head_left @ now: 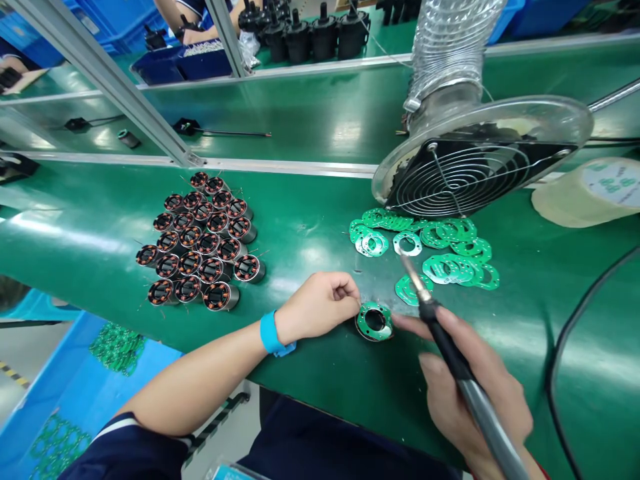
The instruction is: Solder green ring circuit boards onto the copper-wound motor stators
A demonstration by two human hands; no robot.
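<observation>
A ring-shaped green circuit board (369, 321) sits on top of a round motor stator near the table's front edge. My left hand (320, 303), with a blue wristband, is closed in a pinch at the board's left rim; what the fingertips hold is too small to make out. In my right hand (475, 393) is a soldering iron (455, 357), its tip pointing up and left over the loose boards. The index finger of that hand reaches out to the right side of the ring board.
Several stators (210, 270) stand grouped at left. Loose ring boards (450, 269) lie beyond my hands, under a fume extractor fan (453, 177). A cable (553, 373) runs along the right. Blue bins (165, 377) with boards are lower left. A co-worker's hand (200, 35) shows across the bench.
</observation>
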